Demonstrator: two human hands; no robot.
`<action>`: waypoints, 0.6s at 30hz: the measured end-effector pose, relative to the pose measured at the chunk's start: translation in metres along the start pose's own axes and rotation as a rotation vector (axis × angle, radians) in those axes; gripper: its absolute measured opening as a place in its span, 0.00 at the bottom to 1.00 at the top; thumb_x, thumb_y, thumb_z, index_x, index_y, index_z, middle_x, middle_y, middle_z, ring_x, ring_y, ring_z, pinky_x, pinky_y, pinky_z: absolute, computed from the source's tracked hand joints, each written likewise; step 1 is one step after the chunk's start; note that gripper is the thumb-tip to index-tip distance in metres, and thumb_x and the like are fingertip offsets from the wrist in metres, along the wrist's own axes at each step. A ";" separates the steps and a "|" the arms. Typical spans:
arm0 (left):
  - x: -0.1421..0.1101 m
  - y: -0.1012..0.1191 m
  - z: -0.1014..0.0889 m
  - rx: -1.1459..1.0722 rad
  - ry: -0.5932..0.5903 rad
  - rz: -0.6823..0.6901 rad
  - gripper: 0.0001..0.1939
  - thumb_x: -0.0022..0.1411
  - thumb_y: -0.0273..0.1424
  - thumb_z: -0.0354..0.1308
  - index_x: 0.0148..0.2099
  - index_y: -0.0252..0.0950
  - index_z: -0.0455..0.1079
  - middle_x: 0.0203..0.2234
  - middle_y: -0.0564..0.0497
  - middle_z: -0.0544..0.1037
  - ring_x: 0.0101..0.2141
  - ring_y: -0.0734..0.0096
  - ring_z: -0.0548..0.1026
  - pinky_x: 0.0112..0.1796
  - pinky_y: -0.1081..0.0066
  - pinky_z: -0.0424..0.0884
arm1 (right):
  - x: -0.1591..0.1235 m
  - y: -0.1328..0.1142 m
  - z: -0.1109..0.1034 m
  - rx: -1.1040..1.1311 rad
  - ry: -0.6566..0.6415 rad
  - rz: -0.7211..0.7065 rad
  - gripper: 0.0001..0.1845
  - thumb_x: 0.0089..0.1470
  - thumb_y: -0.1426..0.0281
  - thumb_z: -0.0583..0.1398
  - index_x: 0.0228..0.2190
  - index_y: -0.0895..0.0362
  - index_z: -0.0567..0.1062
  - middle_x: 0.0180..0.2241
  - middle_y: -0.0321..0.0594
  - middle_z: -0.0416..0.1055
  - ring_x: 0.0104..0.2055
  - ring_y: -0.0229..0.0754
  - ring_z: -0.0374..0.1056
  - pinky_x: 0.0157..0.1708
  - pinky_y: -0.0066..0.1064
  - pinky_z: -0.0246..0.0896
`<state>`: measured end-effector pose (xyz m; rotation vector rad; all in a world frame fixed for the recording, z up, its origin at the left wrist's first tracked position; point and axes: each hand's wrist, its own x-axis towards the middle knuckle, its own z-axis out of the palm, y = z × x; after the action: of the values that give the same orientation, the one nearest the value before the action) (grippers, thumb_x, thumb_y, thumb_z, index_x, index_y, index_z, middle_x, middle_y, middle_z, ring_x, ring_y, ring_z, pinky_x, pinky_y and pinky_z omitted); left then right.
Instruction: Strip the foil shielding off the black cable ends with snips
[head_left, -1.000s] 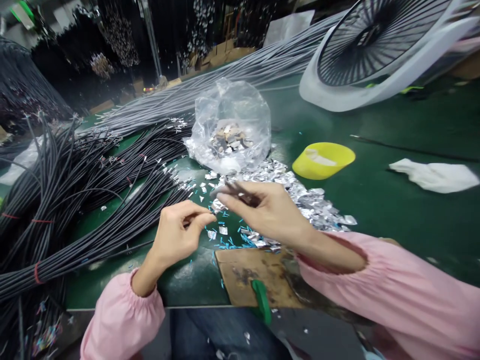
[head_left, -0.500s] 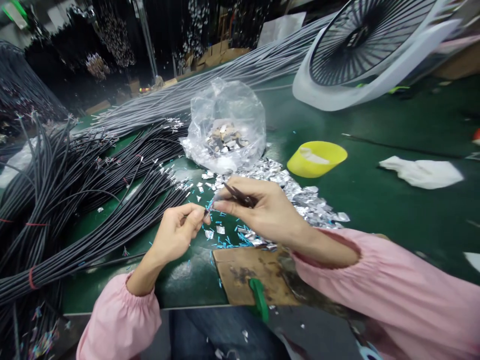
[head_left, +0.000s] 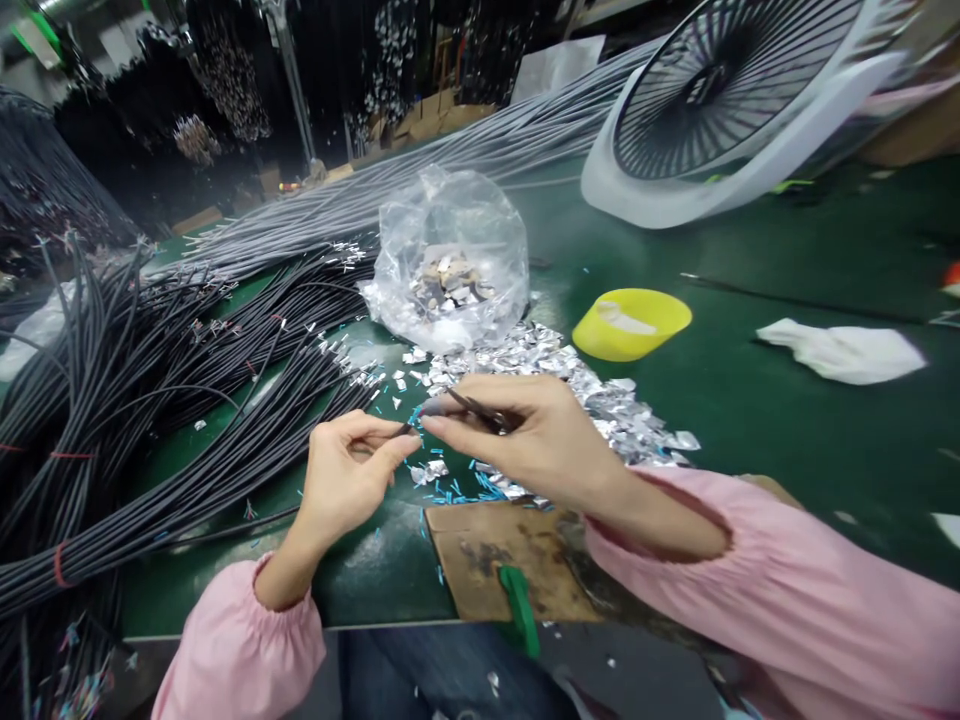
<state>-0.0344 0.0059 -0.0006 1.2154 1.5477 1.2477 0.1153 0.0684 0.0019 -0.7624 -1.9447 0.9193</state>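
My left hand (head_left: pixel 349 475) is closed in a pinch on the end of a black cable (head_left: pixel 406 430), whose tip shows between thumb and forefinger. My right hand (head_left: pixel 536 435) is closed around a dark pointed tool (head_left: pixel 474 405), its kind mostly hidden in the palm. The right thumb and forefinger meet close to the cable's tip, by thin blue wire ends (head_left: pixel 415 413). Under the hands lie silver foil scraps (head_left: pixel 429 471) and short blue wire clippings (head_left: pixel 454 494). A bigger heap of foil scraps (head_left: pixel 630 415) spreads behind my right hand.
Bundles of black cables (head_left: pixel 217 450) cover the left side. A clear plastic bag (head_left: pixel 491 235) with scraps stands behind the hands, beside a yellow cup-like ring (head_left: pixel 615 340). Farther right are a white cloth (head_left: pixel 847 352) and a fan (head_left: pixel 675 190). A brown board (head_left: pixel 487 560) lies at the front edge.
My hands came together at the cable's tip, then drew slightly apart. More foil now lies below them. The view has shifted slightly to the right.
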 end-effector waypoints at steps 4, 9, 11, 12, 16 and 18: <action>-0.003 -0.010 0.005 0.166 0.116 0.136 0.06 0.49 0.31 0.63 0.26 0.34 0.75 0.19 0.54 0.69 0.20 0.79 0.67 0.20 0.77 0.60 | -0.001 0.000 0.001 -0.029 0.025 -0.015 0.10 0.46 0.71 0.60 0.16 0.59 0.73 0.16 0.35 0.68 0.16 0.30 0.57 0.16 0.23 0.50; -0.006 -0.020 0.011 0.292 0.227 0.278 0.06 0.52 0.31 0.62 0.27 0.34 0.74 0.19 0.54 0.69 0.21 0.78 0.67 0.22 0.77 0.61 | -0.002 -0.001 0.003 -0.079 0.036 -0.031 0.09 0.45 0.73 0.59 0.17 0.59 0.73 0.15 0.34 0.68 0.16 0.29 0.55 0.15 0.23 0.49; -0.006 -0.019 0.012 0.279 0.253 0.282 0.06 0.52 0.31 0.62 0.26 0.35 0.73 0.19 0.54 0.69 0.21 0.78 0.67 0.22 0.77 0.61 | -0.003 -0.001 0.003 -0.084 0.028 -0.033 0.08 0.46 0.73 0.59 0.18 0.59 0.74 0.16 0.34 0.68 0.16 0.29 0.55 0.15 0.23 0.49; -0.006 -0.018 0.012 0.254 0.248 0.266 0.06 0.51 0.32 0.62 0.26 0.35 0.73 0.20 0.54 0.69 0.21 0.78 0.67 0.22 0.77 0.61 | -0.003 -0.001 0.003 -0.083 0.022 -0.038 0.08 0.47 0.73 0.59 0.19 0.59 0.74 0.16 0.34 0.68 0.16 0.29 0.55 0.15 0.23 0.49; -0.005 -0.009 0.007 0.126 0.113 0.134 0.07 0.49 0.32 0.64 0.25 0.33 0.73 0.19 0.54 0.71 0.20 0.79 0.67 0.21 0.77 0.62 | -0.002 -0.001 0.003 -0.058 0.020 -0.089 0.07 0.48 0.73 0.59 0.23 0.60 0.76 0.18 0.36 0.70 0.17 0.29 0.55 0.15 0.23 0.49; -0.004 -0.005 0.004 0.119 0.063 0.107 0.07 0.49 0.33 0.63 0.25 0.33 0.74 0.19 0.53 0.71 0.19 0.79 0.66 0.21 0.77 0.61 | -0.001 0.000 0.002 -0.039 0.023 -0.104 0.06 0.48 0.73 0.59 0.24 0.61 0.76 0.19 0.36 0.70 0.17 0.29 0.55 0.15 0.22 0.50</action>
<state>-0.0304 0.0025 -0.0060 1.3621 1.6405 1.2890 0.1139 0.0666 0.0007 -0.6838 -1.9682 0.8091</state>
